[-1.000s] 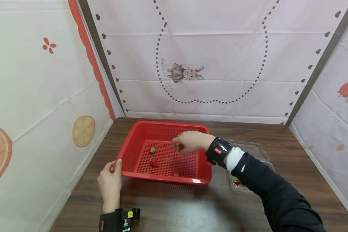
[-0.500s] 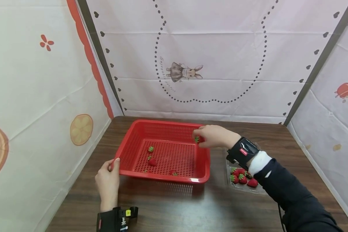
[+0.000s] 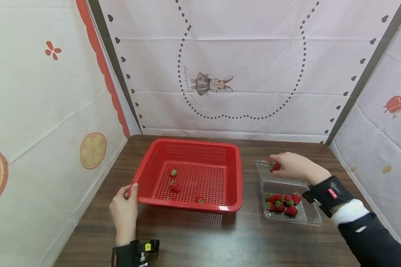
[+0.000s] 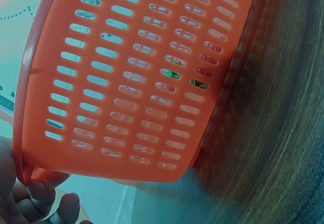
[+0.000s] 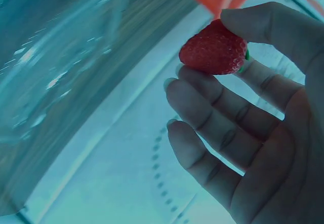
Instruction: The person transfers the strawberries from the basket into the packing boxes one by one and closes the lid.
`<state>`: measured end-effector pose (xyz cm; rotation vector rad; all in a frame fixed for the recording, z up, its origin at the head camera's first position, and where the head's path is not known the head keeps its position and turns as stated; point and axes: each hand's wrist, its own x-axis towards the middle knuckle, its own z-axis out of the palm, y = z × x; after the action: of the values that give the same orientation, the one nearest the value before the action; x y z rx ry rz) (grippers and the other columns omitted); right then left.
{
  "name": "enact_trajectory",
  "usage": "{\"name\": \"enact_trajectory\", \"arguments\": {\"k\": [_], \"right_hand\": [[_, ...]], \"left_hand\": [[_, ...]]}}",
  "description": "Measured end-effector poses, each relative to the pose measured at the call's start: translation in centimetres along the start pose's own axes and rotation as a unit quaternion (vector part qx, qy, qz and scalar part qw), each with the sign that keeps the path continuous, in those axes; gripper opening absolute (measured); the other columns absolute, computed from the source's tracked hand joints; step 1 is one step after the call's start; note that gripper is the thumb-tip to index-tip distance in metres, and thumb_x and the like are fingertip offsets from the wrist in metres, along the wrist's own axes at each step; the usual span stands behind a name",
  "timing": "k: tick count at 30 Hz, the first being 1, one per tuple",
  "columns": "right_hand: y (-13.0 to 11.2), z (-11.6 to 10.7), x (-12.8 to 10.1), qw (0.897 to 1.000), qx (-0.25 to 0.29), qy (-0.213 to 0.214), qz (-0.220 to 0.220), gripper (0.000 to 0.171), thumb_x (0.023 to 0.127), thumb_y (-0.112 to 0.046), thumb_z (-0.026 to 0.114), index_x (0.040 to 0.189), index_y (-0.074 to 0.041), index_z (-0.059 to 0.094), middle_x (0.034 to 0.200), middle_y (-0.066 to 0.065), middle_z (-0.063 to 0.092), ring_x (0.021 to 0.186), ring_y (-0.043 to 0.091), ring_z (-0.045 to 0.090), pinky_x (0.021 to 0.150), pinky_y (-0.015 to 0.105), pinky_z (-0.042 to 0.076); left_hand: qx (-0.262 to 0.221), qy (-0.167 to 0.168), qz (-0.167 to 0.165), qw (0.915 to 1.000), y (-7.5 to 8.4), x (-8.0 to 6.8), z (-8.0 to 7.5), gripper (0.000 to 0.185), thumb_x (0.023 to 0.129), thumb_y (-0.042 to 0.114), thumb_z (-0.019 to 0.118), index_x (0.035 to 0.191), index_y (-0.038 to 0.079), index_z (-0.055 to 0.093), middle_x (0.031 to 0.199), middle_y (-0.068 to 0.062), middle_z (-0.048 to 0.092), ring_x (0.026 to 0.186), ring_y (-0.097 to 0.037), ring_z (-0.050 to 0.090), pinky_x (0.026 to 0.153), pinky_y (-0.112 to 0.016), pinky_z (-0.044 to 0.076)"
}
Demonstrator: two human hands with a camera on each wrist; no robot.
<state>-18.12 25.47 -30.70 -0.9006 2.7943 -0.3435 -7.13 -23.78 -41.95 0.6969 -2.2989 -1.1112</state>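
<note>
A red perforated basket [image 3: 234, 178] sits mid-table with several strawberries [image 3: 175, 186] on its floor. My left hand [image 3: 131, 191] grips its near left corner, thumb on the rim; the left wrist view shows the basket wall [image 4: 131, 77] with my fingers [image 4: 43, 193] curled under the rim. My right hand [image 3: 276, 165] pinches one strawberry [image 3: 274, 167] over the open lid of a clear plastic clamshell box [image 3: 312, 218]. In the right wrist view that strawberry [image 5: 215, 49] sits between thumb and fingertips. Several strawberries [image 3: 282, 203] lie in the box.
The dark wooden table [image 3: 200, 241] is enclosed by fabric walls at the left, back and right. The clamshell stands just right of the basket, with a narrow gap between them.
My right hand carried a strawberry from inside the basket rightward, over its right wall, to above the clamshell lid. The left hand stayed on the basket corner.
</note>
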Motion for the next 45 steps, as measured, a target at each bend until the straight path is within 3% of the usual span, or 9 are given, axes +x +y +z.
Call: {"name": "enact_trajectory", "arguments": {"k": [5, 20, 35, 45], "right_hand": [[1.5, 0.6, -2.7, 0.998, 0.038, -0.021, 0.052, 0.023, 0.091, -0.018, 0.073, 0.111, -0.01, 0.066, 0.088, -0.004, 0.067, 0.075, 0.01, 0.06, 0.067, 0.037, 0.05], [4.1, 3.8, -7.5, 0.99, 0.067, -0.037, 0.122, 0.028, 0.086, -0.013, 0.077, 0.109, -0.004, 0.065, 0.086, 0.001, 0.066, 0.074, 0.016, 0.06, 0.064, 0.04, 0.051], [4.6, 6.1, -8.5, 0.985, 0.083, -0.065, 0.14, 0.03, 0.083, -0.009, 0.078, 0.11, -0.003, 0.066, 0.089, 0.003, 0.066, 0.078, 0.021, 0.064, 0.066, 0.042, 0.052], [4.6, 7.1, -8.8, 0.983, 0.078, -0.079, 0.144, 0.026, 0.083, -0.011, 0.08, 0.106, -0.008, 0.067, 0.087, 0.001, 0.066, 0.076, 0.018, 0.062, 0.066, 0.041, 0.052]], "left_hand": [[0.003, 0.004, 0.003, 1.0, 0.2, 0.1, 0.0, 0.051, 0.102, 0.044, 0.055, 0.121, -0.002, 0.068, 0.093, -0.019, 0.069, 0.076, -0.028, 0.056, 0.06, -0.033, 0.037], [-0.001, -0.005, -0.012, 0.9999, 0.3, -0.1, 0.0, 0.053, 0.102, 0.045, 0.055, 0.124, -0.002, 0.066, 0.097, -0.022, 0.069, 0.079, -0.03, 0.057, 0.06, -0.033, 0.037], [0.003, -0.005, -0.019, 0.9998, 0.3, -0.1, 0.1, 0.053, 0.102, 0.045, 0.054, 0.125, -0.002, 0.066, 0.093, -0.02, 0.066, 0.078, -0.029, 0.054, 0.058, -0.033, 0.035], [0.006, 0.004, 0.003, 1.0, 0.1, 0.0, 0.3, 0.051, 0.102, 0.044, 0.056, 0.119, -0.003, 0.069, 0.084, -0.017, 0.064, 0.074, -0.028, 0.053, 0.059, -0.035, 0.035]]}}
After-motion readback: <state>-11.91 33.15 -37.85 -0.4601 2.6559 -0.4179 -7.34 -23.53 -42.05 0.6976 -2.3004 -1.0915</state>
